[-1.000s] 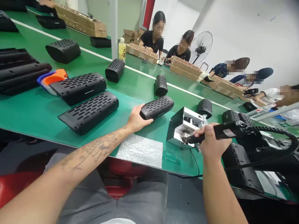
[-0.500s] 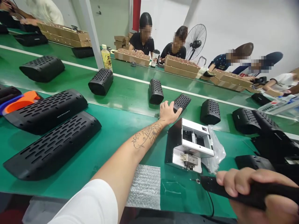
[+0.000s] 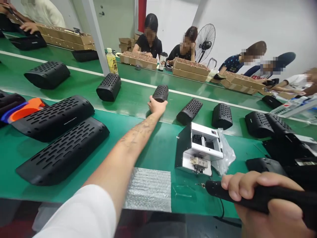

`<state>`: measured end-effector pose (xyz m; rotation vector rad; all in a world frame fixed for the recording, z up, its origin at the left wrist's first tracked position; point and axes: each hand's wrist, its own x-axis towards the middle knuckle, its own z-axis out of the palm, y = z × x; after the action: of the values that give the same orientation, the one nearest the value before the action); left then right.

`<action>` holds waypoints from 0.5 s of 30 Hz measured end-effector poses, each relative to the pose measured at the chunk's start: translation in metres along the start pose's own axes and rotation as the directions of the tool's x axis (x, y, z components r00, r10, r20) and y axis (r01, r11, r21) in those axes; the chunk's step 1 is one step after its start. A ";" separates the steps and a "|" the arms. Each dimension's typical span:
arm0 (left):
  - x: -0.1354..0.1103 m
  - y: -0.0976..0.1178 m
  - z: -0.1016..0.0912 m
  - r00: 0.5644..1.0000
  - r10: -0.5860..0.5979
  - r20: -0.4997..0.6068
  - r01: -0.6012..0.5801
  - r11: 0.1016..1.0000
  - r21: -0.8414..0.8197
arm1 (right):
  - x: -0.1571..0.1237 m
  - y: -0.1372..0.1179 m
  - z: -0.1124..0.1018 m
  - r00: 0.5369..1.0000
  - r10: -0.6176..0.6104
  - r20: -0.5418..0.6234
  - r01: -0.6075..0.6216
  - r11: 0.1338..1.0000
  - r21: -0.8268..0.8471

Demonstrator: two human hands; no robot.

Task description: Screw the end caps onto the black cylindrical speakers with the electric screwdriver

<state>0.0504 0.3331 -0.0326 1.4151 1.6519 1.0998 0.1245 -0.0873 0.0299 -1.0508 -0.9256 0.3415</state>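
My left hand [image 3: 157,106] reaches out over the green line, its fingers round the near end of a black speaker [image 3: 160,92] with a slotted grille. Part of that end is hidden behind the hand. In my right hand [image 3: 264,198], at the lower right, is a black electric screwdriver [image 3: 237,191], its bit pointing left above the green mat. To the right of my left hand another slotted speaker [image 3: 190,109] lies tilted. Nearer me stands a white and black screw feeder [image 3: 200,150]. A sheet of foam wrap [image 3: 150,190] lies flat on the mat.
Two long black speakers [image 3: 64,152] lie at the left beside an orange tape-like ring [image 3: 27,109]. More speakers [image 3: 222,115] stand along the line. A clear plastic bag [image 3: 226,153] touches the feeder. A white post [image 3: 95,36] rises behind. Several people sit across with cardboard trays [image 3: 190,68].
My left hand has moved left from the tilted speaker to the one beside it. The tilted speaker now lies free of the hand. My right hand still holds the screwdriver, slightly further left.
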 end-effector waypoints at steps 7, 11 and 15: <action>-0.066 -0.115 -0.237 0.853 0.436 0.286 -0.421 0.900 -0.116 | -0.015 -0.022 0.021 0.991 -0.071 0.114 0.065 0.996 0.058; -0.135 -0.168 -0.323 0.719 0.439 0.539 -0.376 0.898 -0.229 | -0.022 -0.041 0.022 0.987 -0.094 0.131 0.079 0.990 0.119; -0.189 -0.191 -0.343 0.620 0.425 0.659 -0.373 0.899 -0.229 | -0.026 -0.053 0.030 0.972 -0.152 0.180 0.107 0.965 0.240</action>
<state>-0.3035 0.0818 -0.0730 1.9040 0.7519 0.6735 0.0764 -0.1119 0.0684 -0.7489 -1.0991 0.4374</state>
